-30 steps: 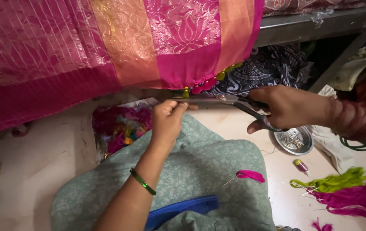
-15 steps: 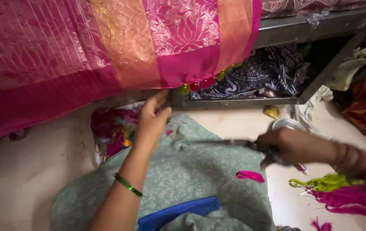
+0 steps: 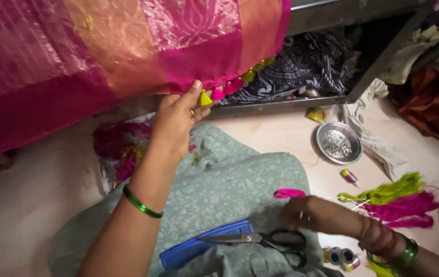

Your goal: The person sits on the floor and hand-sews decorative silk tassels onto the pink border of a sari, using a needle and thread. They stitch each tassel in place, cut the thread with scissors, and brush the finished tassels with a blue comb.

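The right hand [image 3: 306, 215] has come down and laid the scissors [image 3: 260, 239] on her lap, fingers loose, gripping nothing. The left hand [image 3: 176, 120] pinches the pink cloth's [image 3: 76, 66] hem beside a tassel [image 3: 205, 98]. Several tassels hang finished; loose thread [image 3: 394, 200] waits.

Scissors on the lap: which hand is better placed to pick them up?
Probably the right hand: it rests just above the scissors, next to their black handles. The left hand is raised at the pink cloth's tasselled edge, pinching beside a yellow tassel.
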